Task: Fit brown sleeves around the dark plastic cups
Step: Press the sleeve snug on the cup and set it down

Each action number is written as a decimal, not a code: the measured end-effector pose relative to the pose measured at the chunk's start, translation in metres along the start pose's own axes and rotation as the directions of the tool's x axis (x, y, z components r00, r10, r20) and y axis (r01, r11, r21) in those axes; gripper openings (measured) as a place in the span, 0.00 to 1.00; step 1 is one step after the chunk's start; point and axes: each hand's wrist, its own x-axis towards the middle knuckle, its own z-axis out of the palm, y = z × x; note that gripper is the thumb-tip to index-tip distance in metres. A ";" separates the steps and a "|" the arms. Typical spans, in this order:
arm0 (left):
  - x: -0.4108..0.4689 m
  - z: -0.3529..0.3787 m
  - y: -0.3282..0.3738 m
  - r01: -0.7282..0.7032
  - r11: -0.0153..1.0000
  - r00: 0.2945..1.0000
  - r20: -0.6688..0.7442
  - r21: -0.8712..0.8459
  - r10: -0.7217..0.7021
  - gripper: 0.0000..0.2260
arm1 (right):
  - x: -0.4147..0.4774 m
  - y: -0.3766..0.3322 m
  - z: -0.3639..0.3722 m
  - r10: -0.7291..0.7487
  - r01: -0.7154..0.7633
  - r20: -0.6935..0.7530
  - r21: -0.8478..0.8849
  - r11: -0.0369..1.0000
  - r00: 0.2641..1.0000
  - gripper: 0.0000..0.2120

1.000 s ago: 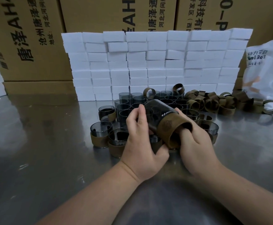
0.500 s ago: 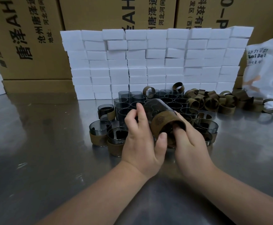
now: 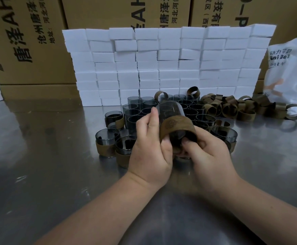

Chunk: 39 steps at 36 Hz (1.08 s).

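Now both hands hold 1 dark cup (image 3: pixel 168 110) tipped above the worktop (image 3: pixel 38 165). Left hand (image 3: pixel 149 152) fingers wrap the cup; right hand (image 3: pixel 209 156) fingers pinch the brown sleeve (image 3: pixel 177 126). Next, push it further on, I think.

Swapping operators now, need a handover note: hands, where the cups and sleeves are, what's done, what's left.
Left hand: grips the dark cup held tilted above the table.
Right hand: its fingers are on the near edge of the brown sleeve, which is around the cup's near end.
Done: several sleeved cups stand at the front and left of the cluster.
Left: many bare cups stand behind the hands; loose sleeves are piled to the right, in front of the white foam blocks.
Next, probably: seat this sleeve, set the cup down with the finished ones, take a bare one.
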 end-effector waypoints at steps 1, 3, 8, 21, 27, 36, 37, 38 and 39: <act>0.000 0.000 0.000 0.004 1.000 1.000 0.005 -0.002 -0.004 0.26 | 0.000 0.000 -0.001 0.001 -0.001 0.004 0.016 1.000 1.000 0.11; 0.000 -0.001 0.000 0.015 1.000 1.000 0.015 -0.005 -0.015 0.26 | 0.001 -0.001 -0.002 -0.003 0.003 0.012 0.046 0.999 1.000 0.11; 0.001 -0.001 0.000 0.020 1.000 0.999 0.032 0.004 -0.020 0.26 | 0.001 -0.004 -0.005 -0.001 0.000 0.017 0.104 0.995 1.000 0.19; 0.003 -0.003 0.001 0.033 0.997 0.999 0.030 0.075 -0.036 0.23 | 0.001 -0.005 -0.008 0.049 -0.049 0.002 0.086 0.995 0.999 0.17; 0.005 -0.005 0.004 0.062 0.992 0.998 0.025 0.114 -0.065 0.21 | 0.003 -0.005 -0.009 0.063 -0.063 0.002 0.086 0.994 0.998 0.17; 0.007 -0.008 0.003 0.035 0.990 0.996 0.076 0.137 -0.046 0.20 | 0.003 -0.004 -0.010 0.084 -0.083 -0.011 0.085 0.993 0.996 0.18; 0.008 -0.008 0.003 0.034 0.990 0.996 0.082 0.134 -0.045 0.20 | 0.003 -0.004 -0.011 0.083 -0.082 -0.010 0.083 0.993 0.997 0.18; 0.008 -0.008 0.003 0.029 0.991 0.995 0.086 0.133 -0.041 0.20 | 0.003 -0.003 -0.011 0.081 -0.080 -0.007 0.082 0.993 0.997 0.18; 0.008 -0.009 0.002 0.023 0.991 0.995 0.090 0.132 -0.035 0.20 | 0.003 -0.003 -0.011 0.078 -0.077 -0.006 0.082 0.994 0.997 0.18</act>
